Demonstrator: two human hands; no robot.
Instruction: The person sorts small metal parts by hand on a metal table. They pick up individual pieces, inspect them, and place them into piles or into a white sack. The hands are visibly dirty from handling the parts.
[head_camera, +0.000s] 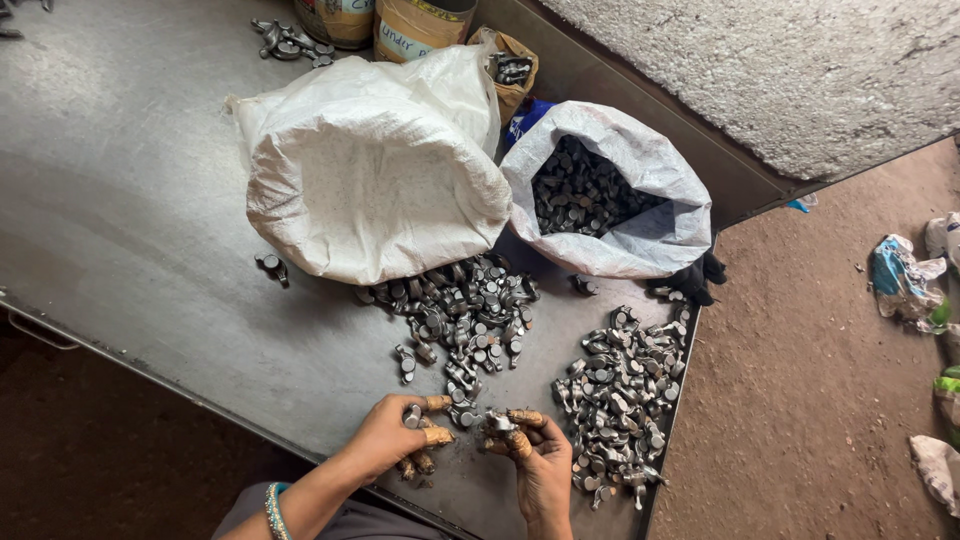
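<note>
Table (150, 200): sheet metal, dull grey, smooth w/ faint sheen. Small parts (465, 310) at frame centre and lower right: bare metal, dark, semi-glossy. Two sacks (370, 170), upper centre: woven plastic, white, matt, crinkled. Left hand (385, 435) and right hand (540, 465), bottom centre: fingertips wrapped in tan tape, rough. Floor (800, 400), right: packed earth, matt, gritty.
</note>
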